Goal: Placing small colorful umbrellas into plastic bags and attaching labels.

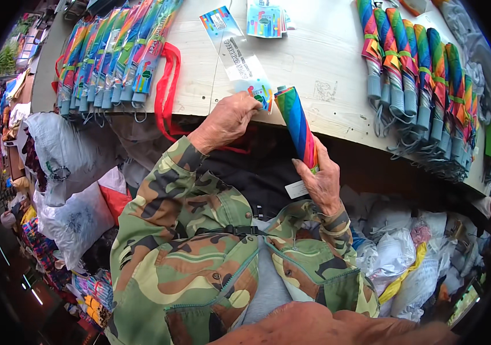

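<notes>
My right hand (321, 181) is wrapped around the lower part of a folded rainbow umbrella (296, 123), which tilts with its far end over the table's front edge. A small white tag (296, 189) hangs beside that hand. My left hand (229, 119) pinches the near end of a long clear plastic sleeve (235, 56) with colourful printed ends. The sleeve lies flat on the table, pointing away from me. Between the sleeve's near end and the umbrella's tip there is a small gap.
Several umbrellas in printed sleeves (110, 57) lie in a row at the table's left, beside a red strap (167, 92). Several unsleeved rolled umbrellas (423, 75) line the right. A stack of printed sleeves (265, 22) sits at the back. Stuffed plastic bags (75, 215) crowd below the pale table (308, 52).
</notes>
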`<control>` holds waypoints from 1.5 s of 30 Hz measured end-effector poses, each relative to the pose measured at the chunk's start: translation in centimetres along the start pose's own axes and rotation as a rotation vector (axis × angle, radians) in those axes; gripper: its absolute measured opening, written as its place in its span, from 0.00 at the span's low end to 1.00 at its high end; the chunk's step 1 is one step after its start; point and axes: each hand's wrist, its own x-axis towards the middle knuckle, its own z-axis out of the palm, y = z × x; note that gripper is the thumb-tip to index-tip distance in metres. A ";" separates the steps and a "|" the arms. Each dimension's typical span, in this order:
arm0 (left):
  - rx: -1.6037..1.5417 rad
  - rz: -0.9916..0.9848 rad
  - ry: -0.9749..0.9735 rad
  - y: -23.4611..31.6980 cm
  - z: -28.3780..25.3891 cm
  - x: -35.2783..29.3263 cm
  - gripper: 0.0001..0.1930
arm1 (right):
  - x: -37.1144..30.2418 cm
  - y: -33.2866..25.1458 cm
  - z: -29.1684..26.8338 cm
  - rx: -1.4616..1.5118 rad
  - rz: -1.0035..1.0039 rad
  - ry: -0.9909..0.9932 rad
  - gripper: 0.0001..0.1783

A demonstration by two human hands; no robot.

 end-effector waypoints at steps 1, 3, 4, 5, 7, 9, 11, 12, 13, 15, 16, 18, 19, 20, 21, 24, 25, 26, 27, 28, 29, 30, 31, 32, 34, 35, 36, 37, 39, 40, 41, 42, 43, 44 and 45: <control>-0.002 0.004 0.002 0.0 -0.1 -0.1 0.07 | -0.2 -0.1 -0.2 -0.004 -0.001 0.003 0.40; -0.004 -0.034 0.001 0.3 -0.3 -0.4 0.06 | -0.5 -0.4 -0.6 0.014 -0.062 0.015 0.40; -0.004 -0.031 0.003 0.8 -0.1 -0.5 0.06 | -0.6 -0.3 -0.7 0.037 -0.052 0.003 0.40; 0.169 -0.050 0.093 1.3 0.1 -0.7 0.06 | -0.8 -0.2 -0.8 0.036 -0.054 0.005 0.40; 0.339 -0.066 0.184 2.3 0.3 -0.6 0.06 | -0.9 -0.2 -0.9 0.017 -0.077 -0.003 0.39; 0.730 0.042 0.297 3.0 0.1 -0.4 0.06 | -0.7 -0.2 -0.9 0.007 -0.084 -0.004 0.39; 0.809 0.078 0.307 2.1 0.4 -0.6 0.07 | -0.6 -0.3 -0.8 -0.013 -0.096 -0.011 0.40; 0.800 0.068 0.259 1.6 0.7 -0.6 0.07 | -0.5 -0.4 -0.7 -0.012 -0.096 -0.010 0.40; 0.790 0.058 0.210 1.1 0.9 -0.8 0.07 | -0.3 -0.4 -0.4 -0.034 -0.136 0.003 0.40; 0.724 0.018 0.203 0.5 1.2 -1.0 0.06 | 0.1 -0.6 0.0 -0.055 -0.175 0.017 0.41; 0.658 -0.022 0.197 0.4 1.2 -1.0 0.06 | 0.4 -0.7 0.2 -0.087 -0.198 0.024 0.42; 0.556 -0.040 0.222 0.3 1.2 -0.8 0.06 | 0.8 -0.9 0.4 -0.120 -0.221 0.029 0.43; 0.455 -0.059 0.249 0.3 1.2 -0.6 0.07 | 1.0 -1.0 0.5 -0.157 -0.220 0.025 0.43; 0.454 -0.060 0.249 0.3 1.0 -0.5 0.07 | 1.1 -1.1 0.6 -0.194 -0.218 0.020 0.44; 0.392 -0.096 0.220 0.2 0.8 -0.4 0.06 | 1.2 -1.1 0.7 -0.193 -0.217 0.018 0.44; 0.260 -0.146 0.177 -0.3 0.0 0.0 0.06 | 1.3 -1.1 0.8 -0.339 -0.189 -0.006 0.45; 0.191 -0.159 0.164 -0.4 -0.3 0.1 0.06 | 1.3 -0.9 0.8 -0.370 -0.184 0.013 0.45; 0.191 -0.162 0.164 -0.5 -0.6 0.2 0.06 | 1.3 -0.8 0.7 -0.401 -0.179 0.033 0.45; 0.141 -0.187 0.131 -0.5 -0.9 0.3 0.06 | 1.4 -0.7 0.5 -0.401 -0.179 0.032 0.45; 0.090 -0.213 0.099 -0.4 -1.2 0.5 0.06 | 1.4 -0.6 0.2 -0.332 -0.197 0.051 0.46; 0.091 -0.213 0.099 -0.3 -1.5 0.6 0.06 | 1.5 -0.6 0.1 -0.264 -0.214 0.070 0.46; 0.055 -0.230 0.076 -0.2 -1.6 0.7 0.06 | 1.5 -0.6 0.0 -0.191 -0.241 0.089 0.45; 0.020 -0.247 0.053 -0.2 -1.8 0.7 0.06 | 1.3 -0.7 -0.1 -0.191 -0.241 0.089 0.45; 0.020 -0.246 0.053 -0.3 -1.8 0.6 0.06 | 1.2 -0.8 -0.2 -0.191 -0.268 0.065 0.45; 0.070 -0.246 0.035 -0.6 -2.0 0.6 0.05 | 1.0 -1.0 -0.3 -0.257 -0.348 0.020 0.47; 0.072 -0.245 0.036 -0.7 -2.2 0.4 0.05 | 1.0 -0.8 -0.3 -0.256 -0.350 0.020 0.47; 0.038 -0.198 0.030 -0.6 -2.4 0.5 0.04 | 0.9 -0.4 -0.5 -0.379 -0.412 -0.015 0.48; 0.003 -0.151 0.024 -0.6 -2.5 0.5 0.05 | 0.8 -0.2 -0.6 -0.502 -0.473 -0.051 0.49; -0.064 -0.190 -0.025 -0.7 -3.0 0.4 0.06 | 1.0 -0.1 -0.6 -0.565 -0.495 -0.022 0.48; -0.128 -0.233 -0.073 -0.6 -3.2 0.3 0.09 | 1.1 0.0 -0.8 -0.633 -0.511 -0.018 0.47; -0.128 -0.233 -0.072 -0.7 -3.2 0.1 0.09 | 1.2 0.0 -1.0 -0.702 -0.526 -0.015 0.45; -0.155 -0.230 -0.071 -0.9 -3.1 0.0 0.09 | 1.4 0.3 -1.1 -0.756 -0.559 -0.007 0.43; -0.183 -0.228 -0.071 -1.1 -3.0 0.0 0.10 | 1.4 0.3 -1.0 -0.759 -0.558 -0.008 0.43; -0.187 -0.227 -0.071 -1.3 -2.8 -0.1 0.10 | 1.4 0.4 -1.0 -0.817 -0.559 -0.007 0.44; -0.172 -0.234 -0.079 -1.0 -3.2 0.0 0.10 | 1.4 0.2 -1.0 -0.869 -0.565 0.004 0.45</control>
